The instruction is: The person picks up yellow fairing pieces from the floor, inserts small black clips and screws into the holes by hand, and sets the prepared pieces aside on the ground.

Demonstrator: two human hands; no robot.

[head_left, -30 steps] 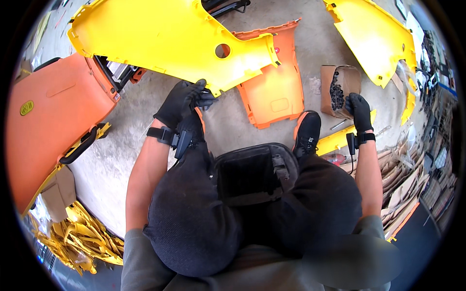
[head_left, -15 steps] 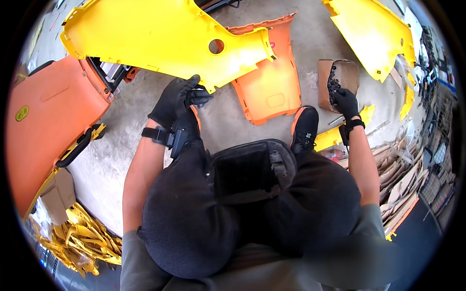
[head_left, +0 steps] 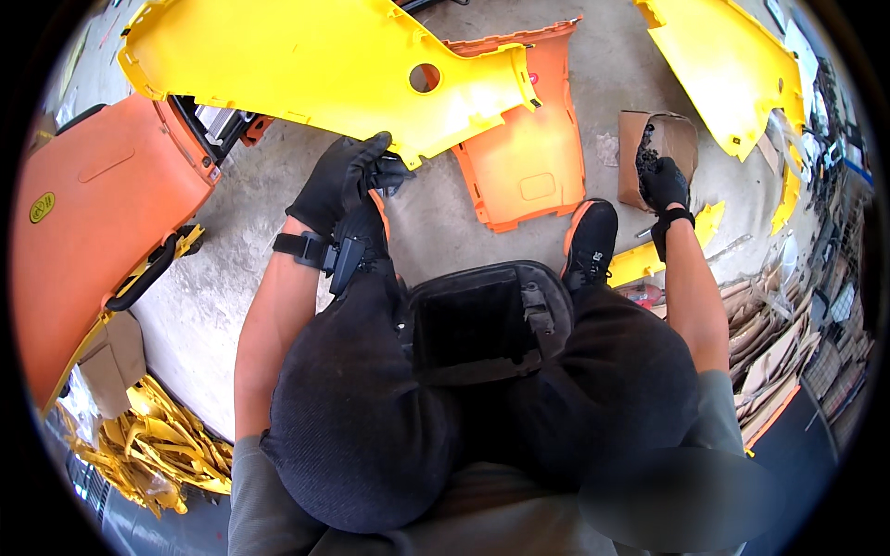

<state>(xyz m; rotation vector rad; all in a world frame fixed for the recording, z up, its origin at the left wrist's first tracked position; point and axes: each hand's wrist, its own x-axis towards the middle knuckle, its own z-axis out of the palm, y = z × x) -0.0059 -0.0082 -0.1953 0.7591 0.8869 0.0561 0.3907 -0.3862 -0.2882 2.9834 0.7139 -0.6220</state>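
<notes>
A large yellow plastic panel (head_left: pixel 306 69) with a round hole spans the upper left, partly over an orange plastic panel (head_left: pixel 524 171) on the floor. At its lower edge is my left hand (head_left: pixel 341 183), black-gloved, with fingers bent around the rim near the corner tab; the fingertips are partly hidden. My right hand (head_left: pixel 664 185), gloved too, reaches into an open brown cardboard box (head_left: pixel 632 185) of small black parts (head_left: pixel 647 144), which look like clips. Its fingers are curled together, and whatever lies between them is hidden.
Another yellow panel (head_left: pixel 732 74) lies at the upper right. An orange machine cover (head_left: pixel 102 204) stands on the left, above piled yellow strips (head_left: pixel 167 449). Stacked cardboard (head_left: pixel 765 357) fills the lower right. A black open pouch (head_left: pixel 487 324) sits between my knees.
My right hand has drawn its fingers in at the box, more curled than before. My left hand keeps its place at the panel edge; the whole view has shifted slightly.
</notes>
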